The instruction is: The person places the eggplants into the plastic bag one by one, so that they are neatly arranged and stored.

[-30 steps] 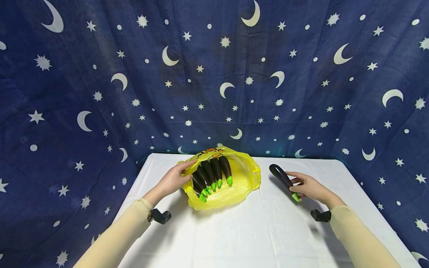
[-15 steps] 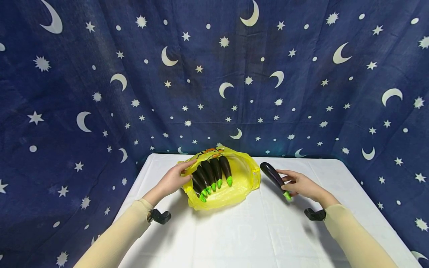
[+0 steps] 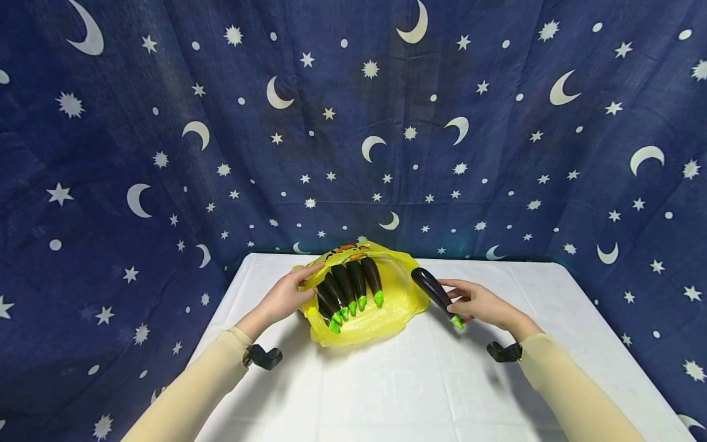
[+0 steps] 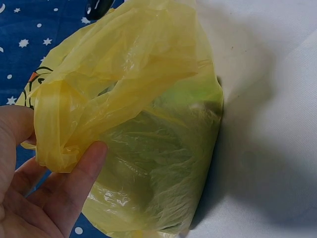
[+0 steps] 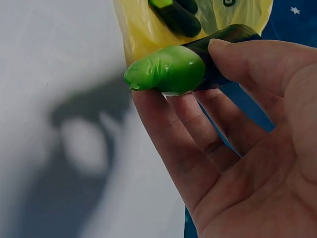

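A yellow plastic bag (image 3: 367,331) lies on its side with its mouth facing me. Inside, several dark purple eggplants (image 3: 357,283) with green caps lie side by side toward the left. My left hand (image 3: 284,298) holds the left edge of the mouth; in the left wrist view, a gathered handle of the bag (image 4: 54,124) sits between thumb and fingers. Just right of the mouth, my right hand (image 3: 486,306) grips another eggplant (image 3: 429,287) near its cap end, its rounded end overlapping the bag's right edge in the head view. The right wrist view shows its green cap (image 5: 166,69) between thumb and fingers.
The white-covered table (image 3: 397,393) carries the bag near its back edge. Behind and at both sides hangs a dark blue cloth (image 3: 353,153) with moons and stars. Dark bands with small devices (image 3: 264,356) sit on both wrists.
My right hand has moved left with the eggplant, from over the right part of the table up to the bag's right edge. The left hand and the bag stay where they were.
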Available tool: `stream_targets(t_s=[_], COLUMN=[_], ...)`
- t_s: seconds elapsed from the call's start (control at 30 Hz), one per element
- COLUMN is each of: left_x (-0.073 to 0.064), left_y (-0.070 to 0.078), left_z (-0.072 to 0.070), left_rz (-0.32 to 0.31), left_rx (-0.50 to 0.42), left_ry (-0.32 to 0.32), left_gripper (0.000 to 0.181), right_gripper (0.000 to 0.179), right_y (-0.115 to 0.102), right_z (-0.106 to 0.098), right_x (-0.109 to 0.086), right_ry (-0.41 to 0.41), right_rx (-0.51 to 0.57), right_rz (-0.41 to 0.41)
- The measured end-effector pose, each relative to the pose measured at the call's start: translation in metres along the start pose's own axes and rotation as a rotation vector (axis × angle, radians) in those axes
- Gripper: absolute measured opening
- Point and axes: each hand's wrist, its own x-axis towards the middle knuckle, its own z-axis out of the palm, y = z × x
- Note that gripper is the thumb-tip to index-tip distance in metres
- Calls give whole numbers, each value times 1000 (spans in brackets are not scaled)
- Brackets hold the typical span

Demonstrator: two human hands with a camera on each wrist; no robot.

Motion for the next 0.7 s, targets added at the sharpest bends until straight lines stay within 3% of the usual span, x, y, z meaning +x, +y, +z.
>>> stream_targets(t_s=[0.27,0.7], left_x=[1,2], left_y=[-1,1], left_z=[1,2], left_rz=[35,41], left_rx=[10,3], left_ry=[5,6], left_gripper=[64,64], right_gripper=[69,71], right_y=[-12,-27], right_z=[17,48], right_x=[13,46], right_ry=[-36,-77], right_rx=[30,24], right_rz=[-11,-7])
